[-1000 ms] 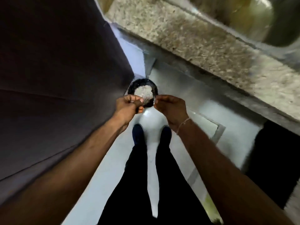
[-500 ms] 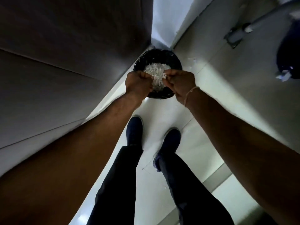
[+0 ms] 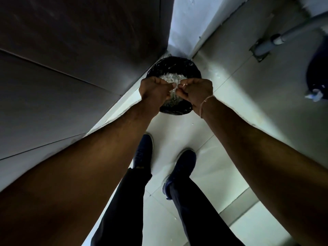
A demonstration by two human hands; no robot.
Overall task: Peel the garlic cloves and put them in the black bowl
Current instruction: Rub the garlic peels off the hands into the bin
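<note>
Standing over a round bin lined with a glossy black plastic bag, the person holds both bare hands close together just above its mouth. The left hand is curled into a loose fist, thumb and fingertips pinching a small pale garlic clove with papery skin trailing from it; the right hand meets it from the other side, its fingers also curled and nipping at the same bit of skin. A thin thread bracelet circles the right wrist. Below the hands, inside the bin, lies a heap of white, flaky garlic peelings. The bin sits on the pale tiled floor, tucked into the corner beside a dark brown cabinet panel and a white wall. Two dark blue shoes and black trouser legs show beneath the forearms. Off to the right, a grey pipe runs down to the floor, near a dark blue rounded object that I cannot identify.
</note>
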